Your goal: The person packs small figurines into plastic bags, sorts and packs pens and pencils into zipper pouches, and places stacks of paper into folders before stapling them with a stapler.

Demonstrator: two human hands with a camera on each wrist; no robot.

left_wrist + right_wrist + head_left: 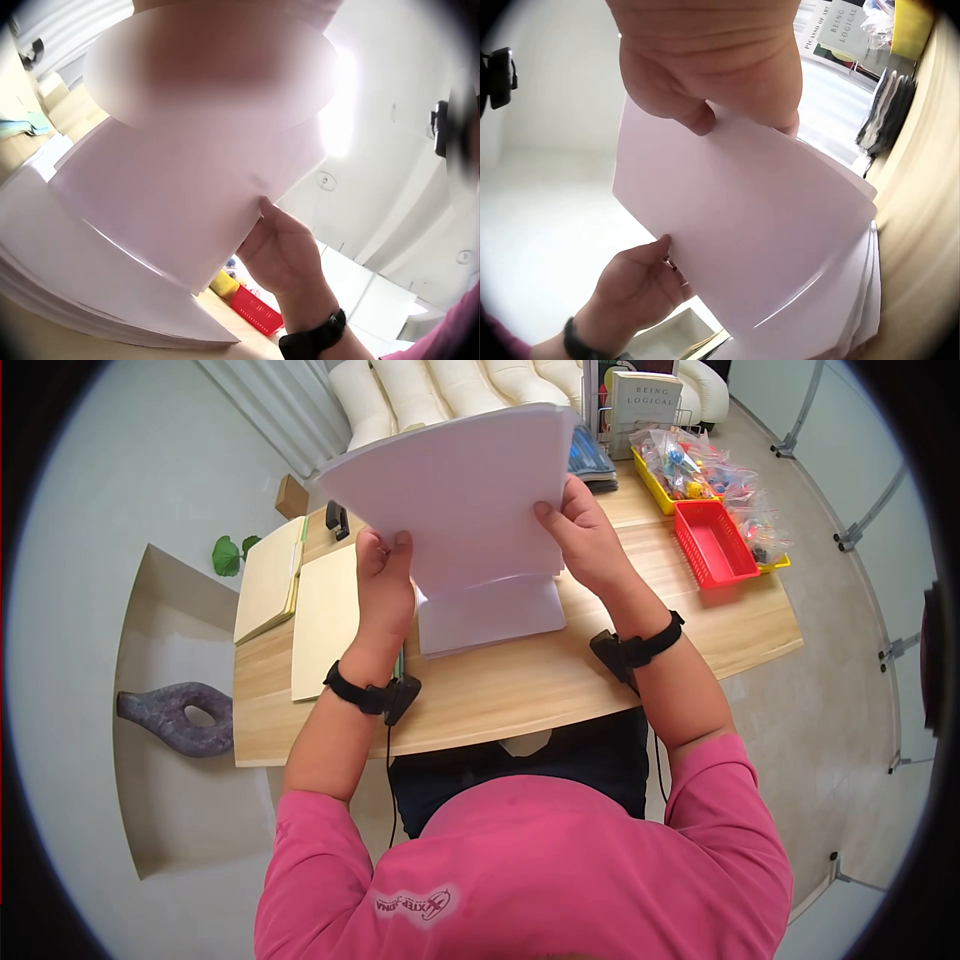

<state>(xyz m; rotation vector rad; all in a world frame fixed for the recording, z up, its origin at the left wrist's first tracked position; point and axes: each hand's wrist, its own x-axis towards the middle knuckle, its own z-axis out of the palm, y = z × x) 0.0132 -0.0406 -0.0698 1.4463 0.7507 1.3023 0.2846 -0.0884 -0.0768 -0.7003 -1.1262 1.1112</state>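
A sheaf of white paper [465,490] is held up on edge, tilted over the table, its top edge curving. My left hand [386,585] grips its left side, thumb on the near face and fingers curled behind. On the opposite side my right hand [592,545] pinches the edge in the same way, thumb in front. Directly beneath, a stack of white paper [495,628] lies flat on the table, and the sheaf's lower edge overlaps it in the head view. The right wrist view shows the layered edges of the paper stack [862,300] below the sheaf.
On the wooden table [700,620], cream folders [325,615] lie left, beside a black stapler [337,520]. A red basket [712,545] and a yellow basket [655,482] with bagged small items stand right. Books [645,405] stand at the back, near dark-edged folders [592,460].
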